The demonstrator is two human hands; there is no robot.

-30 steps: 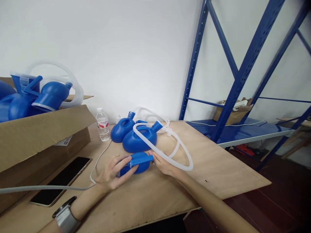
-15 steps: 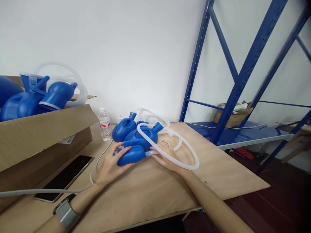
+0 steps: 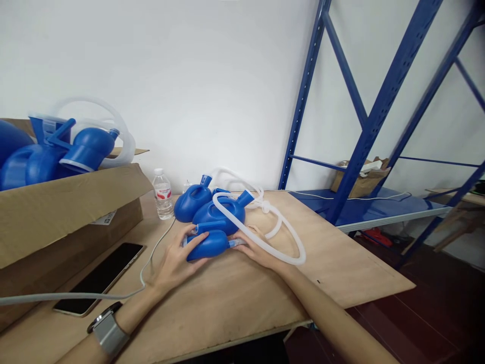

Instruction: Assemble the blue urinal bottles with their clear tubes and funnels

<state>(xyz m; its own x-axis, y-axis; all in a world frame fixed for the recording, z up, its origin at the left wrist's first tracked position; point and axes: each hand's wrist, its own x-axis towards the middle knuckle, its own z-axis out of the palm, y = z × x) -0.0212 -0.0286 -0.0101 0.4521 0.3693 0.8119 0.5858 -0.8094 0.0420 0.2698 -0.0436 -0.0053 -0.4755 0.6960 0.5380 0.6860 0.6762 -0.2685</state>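
My left hand (image 3: 181,257) is wrapped around a rounded blue plastic urinal funnel (image 3: 209,244), low over the front part of the table. On the funnel's right end sits a clear tube connector (image 3: 236,242), pinched in the fingers of my right hand (image 3: 254,249). A white flexible hose (image 3: 278,251) loops over my right wrist. Just behind my hands lies a blue urinal bottle (image 3: 220,216) with a handle, partly covered by the hose. Another blue bottle (image 3: 193,201) stands behind it to the left.
A cardboard box (image 3: 76,207) full of blue bottles and hoses stands at left. Near it are a water bottle (image 3: 163,194), a black phone (image 3: 100,278) and a grey cable (image 3: 144,275). Blue shelving (image 3: 364,141) rises beyond the wooden table (image 3: 341,263) at right.
The funnel has shifted slightly to the right in my left hand. My right hand's spread fingers have closed in around the connector. The view has turned slightly to the right.
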